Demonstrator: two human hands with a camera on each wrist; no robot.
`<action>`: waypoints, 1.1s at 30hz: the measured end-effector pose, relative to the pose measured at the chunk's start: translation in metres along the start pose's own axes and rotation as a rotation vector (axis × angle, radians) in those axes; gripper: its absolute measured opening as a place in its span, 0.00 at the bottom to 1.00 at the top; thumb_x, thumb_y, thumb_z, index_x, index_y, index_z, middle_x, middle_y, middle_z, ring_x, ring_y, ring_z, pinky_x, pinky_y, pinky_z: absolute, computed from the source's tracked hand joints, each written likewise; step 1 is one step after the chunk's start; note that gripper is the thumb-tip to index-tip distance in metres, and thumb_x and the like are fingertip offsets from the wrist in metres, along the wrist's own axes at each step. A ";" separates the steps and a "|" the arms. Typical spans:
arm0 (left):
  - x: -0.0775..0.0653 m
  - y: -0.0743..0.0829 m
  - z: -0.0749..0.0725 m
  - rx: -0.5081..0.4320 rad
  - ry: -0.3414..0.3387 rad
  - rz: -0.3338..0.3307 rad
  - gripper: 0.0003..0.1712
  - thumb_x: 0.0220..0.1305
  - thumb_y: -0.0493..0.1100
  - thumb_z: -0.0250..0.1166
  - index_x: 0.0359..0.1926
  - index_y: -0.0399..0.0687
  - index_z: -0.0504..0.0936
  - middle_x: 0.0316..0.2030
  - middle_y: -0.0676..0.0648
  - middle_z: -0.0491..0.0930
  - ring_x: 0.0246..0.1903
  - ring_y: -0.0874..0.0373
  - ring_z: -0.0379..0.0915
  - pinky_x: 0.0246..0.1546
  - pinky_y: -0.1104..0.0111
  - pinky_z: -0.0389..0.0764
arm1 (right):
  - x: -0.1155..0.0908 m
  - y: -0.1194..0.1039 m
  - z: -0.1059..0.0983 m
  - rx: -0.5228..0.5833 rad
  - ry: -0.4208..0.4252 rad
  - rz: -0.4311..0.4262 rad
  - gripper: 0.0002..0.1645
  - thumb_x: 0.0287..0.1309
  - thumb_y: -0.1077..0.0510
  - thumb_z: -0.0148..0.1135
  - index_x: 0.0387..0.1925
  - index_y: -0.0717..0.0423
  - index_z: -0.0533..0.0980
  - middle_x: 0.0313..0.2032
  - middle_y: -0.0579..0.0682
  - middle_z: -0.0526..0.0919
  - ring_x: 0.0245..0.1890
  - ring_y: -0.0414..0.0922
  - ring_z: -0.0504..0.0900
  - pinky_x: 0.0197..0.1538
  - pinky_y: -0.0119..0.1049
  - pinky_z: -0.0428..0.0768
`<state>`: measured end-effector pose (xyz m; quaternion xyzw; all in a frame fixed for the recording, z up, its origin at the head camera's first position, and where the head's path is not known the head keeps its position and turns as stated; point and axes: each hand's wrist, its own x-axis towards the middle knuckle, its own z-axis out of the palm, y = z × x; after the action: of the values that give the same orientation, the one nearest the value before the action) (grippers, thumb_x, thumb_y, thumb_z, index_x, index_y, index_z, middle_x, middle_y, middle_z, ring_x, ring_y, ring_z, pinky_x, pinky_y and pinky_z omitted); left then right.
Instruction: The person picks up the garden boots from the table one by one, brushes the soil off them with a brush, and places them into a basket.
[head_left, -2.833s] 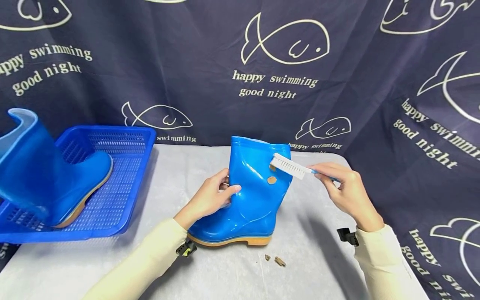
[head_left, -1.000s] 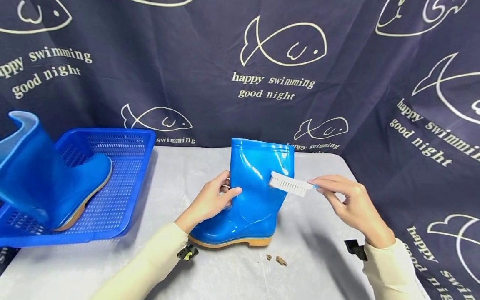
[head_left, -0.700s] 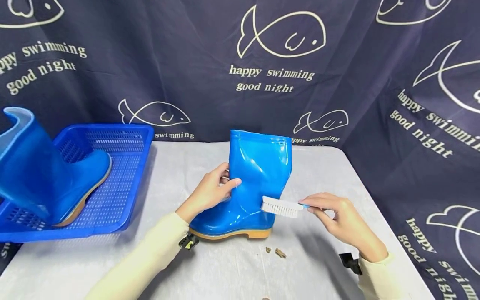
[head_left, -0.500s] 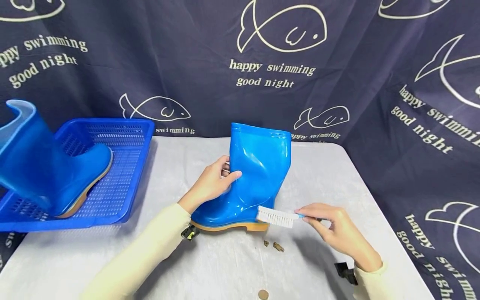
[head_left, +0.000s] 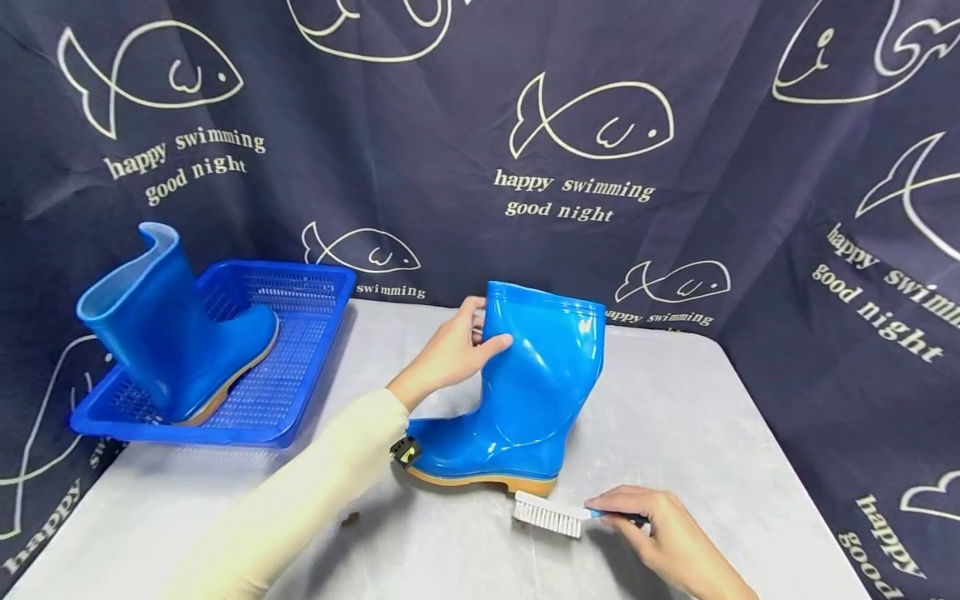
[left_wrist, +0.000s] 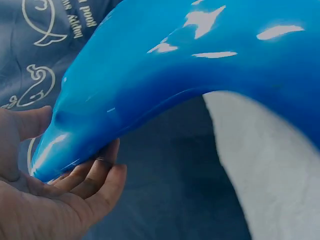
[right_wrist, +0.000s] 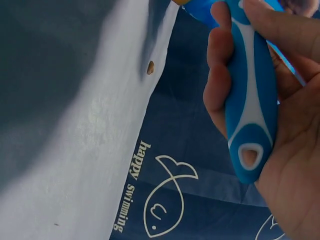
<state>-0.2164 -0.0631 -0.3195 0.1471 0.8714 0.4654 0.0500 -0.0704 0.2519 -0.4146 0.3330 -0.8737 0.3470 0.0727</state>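
Note:
A glossy blue rain boot (head_left: 536,375) with a tan sole stands on the table, toe to the left. My left hand (head_left: 457,346) grips the front edge of its shaft near the top, thumb on the near side; in the left wrist view the fingers (left_wrist: 102,187) curl behind the blue rubber. My right hand (head_left: 671,533) holds a scrub brush (head_left: 551,514) by its blue-and-white handle (right_wrist: 250,95). The white brush head is low over the table, just below the boot's heel, bristles facing down. No brown spots show on the boot's near side.
At the left, a second blue boot (head_left: 176,333) stands in a blue plastic basket (head_left: 311,392). A brown crumb (head_left: 350,519) lies on the light table cover (head_left: 465,558), near the left sleeve. A dark curtain (head_left: 442,142) with fish prints hangs behind and at the right.
The right hand has brought the brush down from the shaft, past the heel. The brown spots seen earlier on the shaft are gone. My left hand has shifted higher on the shaft.

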 end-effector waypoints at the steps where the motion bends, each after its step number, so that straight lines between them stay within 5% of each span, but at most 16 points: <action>1: 0.002 0.003 -0.003 0.010 0.007 0.013 0.37 0.71 0.52 0.63 0.72 0.47 0.58 0.64 0.38 0.76 0.61 0.44 0.78 0.60 0.51 0.81 | -0.001 -0.001 0.001 -0.004 -0.006 0.004 0.23 0.50 0.72 0.71 0.44 0.46 0.86 0.39 0.38 0.89 0.42 0.32 0.85 0.48 0.14 0.75; 6: 0.020 0.018 -0.020 0.139 -0.007 0.096 0.33 0.66 0.51 0.69 0.66 0.51 0.66 0.60 0.40 0.78 0.56 0.46 0.79 0.58 0.54 0.81 | -0.006 -0.006 0.002 0.075 -0.070 0.063 0.18 0.58 0.67 0.69 0.48 0.45 0.86 0.43 0.38 0.89 0.45 0.31 0.84 0.47 0.18 0.78; 15: 0.052 0.050 -0.040 0.418 -0.193 0.162 0.27 0.64 0.46 0.71 0.63 0.47 0.77 0.60 0.45 0.80 0.60 0.51 0.75 0.67 0.59 0.74 | 0.000 0.007 -0.003 0.108 -0.100 -0.043 0.20 0.54 0.70 0.70 0.45 0.46 0.86 0.40 0.40 0.90 0.44 0.32 0.85 0.50 0.15 0.75; 21: 0.032 0.058 -0.051 0.426 -0.268 0.177 0.18 0.63 0.43 0.71 0.53 0.47 0.83 0.52 0.48 0.84 0.51 0.54 0.78 0.60 0.61 0.79 | -0.003 0.006 -0.007 0.097 -0.163 0.000 0.15 0.58 0.64 0.69 0.46 0.45 0.86 0.41 0.39 0.89 0.44 0.32 0.84 0.49 0.17 0.77; 28: -0.002 0.078 -0.062 0.480 -0.315 0.354 0.12 0.65 0.40 0.69 0.49 0.52 0.85 0.48 0.51 0.86 0.50 0.55 0.79 0.57 0.61 0.81 | -0.003 0.001 -0.011 0.162 -0.180 0.021 0.17 0.60 0.66 0.68 0.49 0.48 0.85 0.43 0.42 0.89 0.45 0.31 0.84 0.48 0.19 0.78; 30: -0.008 0.084 -0.065 0.536 -0.278 0.404 0.12 0.66 0.41 0.68 0.50 0.53 0.85 0.49 0.52 0.85 0.52 0.56 0.79 0.57 0.61 0.82 | -0.003 0.000 -0.012 0.193 -0.171 -0.015 0.19 0.58 0.69 0.67 0.49 0.50 0.85 0.43 0.44 0.89 0.45 0.32 0.84 0.48 0.18 0.78; 33: -0.013 0.091 -0.071 0.634 -0.129 0.494 0.11 0.65 0.43 0.69 0.49 0.58 0.87 0.48 0.52 0.81 0.51 0.56 0.75 0.54 0.64 0.79 | -0.003 0.000 -0.012 0.244 -0.162 -0.075 0.22 0.56 0.73 0.66 0.50 0.53 0.84 0.44 0.47 0.89 0.44 0.33 0.85 0.46 0.18 0.78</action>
<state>-0.2003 -0.0758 -0.2051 0.3891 0.9052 0.1615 -0.0565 -0.0690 0.2615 -0.4071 0.3985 -0.8152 0.4195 -0.0262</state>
